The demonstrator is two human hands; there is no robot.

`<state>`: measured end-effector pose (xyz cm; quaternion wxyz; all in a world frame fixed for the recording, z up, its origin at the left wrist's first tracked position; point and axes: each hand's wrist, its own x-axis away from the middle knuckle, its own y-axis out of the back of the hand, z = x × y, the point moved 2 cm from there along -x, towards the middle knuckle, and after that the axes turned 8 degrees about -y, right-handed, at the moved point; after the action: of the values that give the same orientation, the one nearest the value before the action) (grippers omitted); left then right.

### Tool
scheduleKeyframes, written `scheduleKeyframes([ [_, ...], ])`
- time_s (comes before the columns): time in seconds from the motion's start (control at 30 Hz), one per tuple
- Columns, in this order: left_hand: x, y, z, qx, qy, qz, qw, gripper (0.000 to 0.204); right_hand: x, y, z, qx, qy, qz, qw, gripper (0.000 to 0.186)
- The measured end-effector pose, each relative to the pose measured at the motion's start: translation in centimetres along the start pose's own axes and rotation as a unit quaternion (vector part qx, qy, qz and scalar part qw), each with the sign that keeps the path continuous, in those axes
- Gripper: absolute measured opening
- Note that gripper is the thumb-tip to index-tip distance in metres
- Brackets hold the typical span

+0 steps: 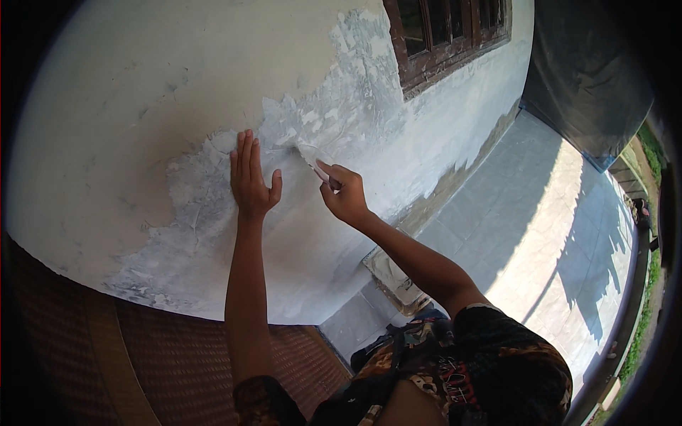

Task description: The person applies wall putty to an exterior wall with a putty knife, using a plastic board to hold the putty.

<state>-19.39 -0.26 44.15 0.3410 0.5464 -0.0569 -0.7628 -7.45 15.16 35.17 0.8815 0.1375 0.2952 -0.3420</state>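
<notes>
Pressed flat on the wall (177, 128), my left hand (251, 177) has its fingers together pointing up and its thumb out to the side. My right hand (344, 195) grips a small putty knife (307, 155), its blade against the wall just right of my left hand. Around both hands the wall is patchy: grey-white scraped areas (334, 113) with ragged edges border the smoother cream coat at the upper left. The part of the handle inside my right fist is hidden.
A brown-framed window (455, 35) sits in the wall at the upper right. Below my right forearm, a whitish container (394, 277) stands on the grey tiled floor (490, 192). Brown woven panelling (185, 355) lies at lower left; a dark sheet (590, 78) hangs at far right.
</notes>
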Motion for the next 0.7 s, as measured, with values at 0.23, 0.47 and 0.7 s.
scheduleKeyframes([
  [0.23, 2.8, -1.8, -5.2, 0.070, 0.105, -0.032, 0.991, 0.063, 1.4, 8.0, -4.9, -0.353, -0.386, 0.047, 0.851, 0.009],
  [0.47, 6.7, -5.6, -12.7, 0.144, 0.235, -0.002, 0.961, 0.060, 4.1, 11.0, -9.6, -0.371, -0.465, 0.043, 0.802, 0.015],
  [0.7, 10.4, -9.6, -20.3, 0.203, 0.348, 0.031, 0.915, 0.061, 9.7, 14.4, -15.9, -0.348, -0.558, 0.051, 0.752, 0.022],
])
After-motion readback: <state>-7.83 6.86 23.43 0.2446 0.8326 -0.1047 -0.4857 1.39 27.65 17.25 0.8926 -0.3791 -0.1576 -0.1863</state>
